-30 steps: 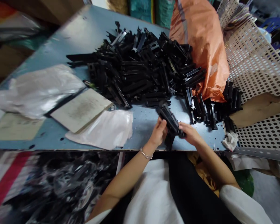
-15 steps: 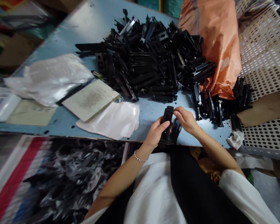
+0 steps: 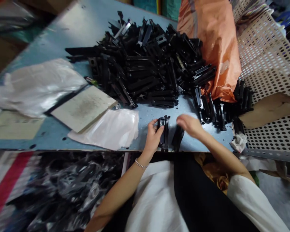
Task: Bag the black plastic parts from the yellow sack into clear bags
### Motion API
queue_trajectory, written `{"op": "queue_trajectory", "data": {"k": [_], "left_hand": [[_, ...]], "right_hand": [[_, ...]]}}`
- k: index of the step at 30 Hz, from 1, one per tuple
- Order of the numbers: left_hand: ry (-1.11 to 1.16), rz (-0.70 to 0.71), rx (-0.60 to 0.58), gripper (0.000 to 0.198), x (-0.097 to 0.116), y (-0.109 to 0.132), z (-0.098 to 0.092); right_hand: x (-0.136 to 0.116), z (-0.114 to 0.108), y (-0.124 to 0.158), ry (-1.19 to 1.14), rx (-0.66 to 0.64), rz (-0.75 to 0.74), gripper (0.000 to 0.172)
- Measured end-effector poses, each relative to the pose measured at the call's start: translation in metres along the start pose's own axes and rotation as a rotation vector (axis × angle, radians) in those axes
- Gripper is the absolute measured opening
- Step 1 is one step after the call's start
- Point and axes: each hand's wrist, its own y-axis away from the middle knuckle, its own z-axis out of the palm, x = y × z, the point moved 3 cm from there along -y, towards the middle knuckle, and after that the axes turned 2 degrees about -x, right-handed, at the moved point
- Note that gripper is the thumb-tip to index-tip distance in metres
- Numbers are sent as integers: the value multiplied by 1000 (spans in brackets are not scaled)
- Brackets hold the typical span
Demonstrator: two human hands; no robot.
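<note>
My left hand (image 3: 154, 137), with a beaded bracelet at the wrist, is closed on a long black part (image 3: 163, 133) near the table's front edge. The part's channelled side shows. To its right, another black part (image 3: 178, 137) lies on the blue table (image 3: 148, 111). Above that one hovers my right hand (image 3: 189, 125), smeared by motion; it is apart from the held part, and its fingertips are too blurred to read. Behind both hands rises a large heap of black parts (image 3: 145, 69).
An orange sack (image 3: 215, 42) stands at the back right, beside a perforated basket (image 3: 268, 54) with brown cardboard (image 3: 270, 109). More black parts lie before the sack. At the left are white plastic bags (image 3: 111, 129) and a pale board (image 3: 83, 108).
The part in my left hand has turned to show its channelled side. My right hand has moved off it. The view has shifted, so the table things appear farther left.
</note>
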Motion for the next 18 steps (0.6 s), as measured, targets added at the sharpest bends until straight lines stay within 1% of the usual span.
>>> {"op": "queue_trajectory", "data": {"k": [1,2,3,4,6,8,10,12,14,15,17,18], "left_hand": [[-104,67,8,57,-7,-4,0],[-222,144,13,50,-12,-7,1],[-340,222,18,43,-16,-9,2],[-445,293,23,37,-18,-10,3],[-590,391,34,35,-19,-11,2],[-633,439,46,37,-13,-8,-1],[-583,472,46,40,0,-4,-2],[-418,447,-4,43,13,0,5],[-125,345,-114,51,26,0,19],[38,272,-170,56,31,-1,27],[301,134,-241,61,41,-3,40],[371,85,-260,60,45,-3,45]], "right_hand": [[24,-9,-9,73,167,185,33],[47,-17,-17,133,301,326,36],[68,-22,-25,152,377,421,38],[85,-25,-31,138,419,471,38],[111,-27,-38,43,428,496,30],[120,-26,-37,-55,400,476,24],[112,-23,-28,-160,373,455,23],[88,-16,-13,-302,347,418,26],[53,-8,4,-448,317,344,31],[35,-5,13,-467,297,285,34],[1,0,25,-426,206,112,33],[-11,0,29,-383,177,38,31]]}}
